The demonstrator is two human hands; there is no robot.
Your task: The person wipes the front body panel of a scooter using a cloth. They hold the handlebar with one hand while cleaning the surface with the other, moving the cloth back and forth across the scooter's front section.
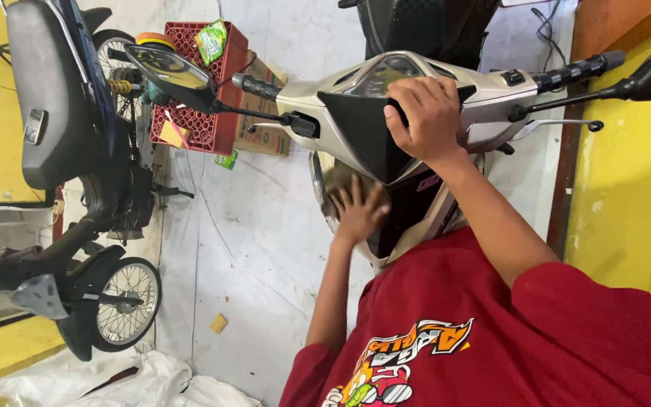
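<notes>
A beige scooter's handlebar cover (491,87) fills the upper middle, with a black front panel (356,128) pointing down from it. My right hand (427,113) grips the top edge of that black panel, fingers curled over it by the instrument cluster. My left hand (359,211) lies flat with fingers spread against the scooter's front, just below the round headlight (333,177). My red printed shirt (491,332) covers the lower right. The scooter's lower body is hidden behind my arms and shirt.
Black grips (578,71) and mirrors (171,71) stick out both ways. A dark motorcycle (77,173) stands at the left, with a red crate (209,83) and a cardboard box (265,132) beside it. Yellow walls (627,181) close in on the right. White sheeting (250,226) covers the floor.
</notes>
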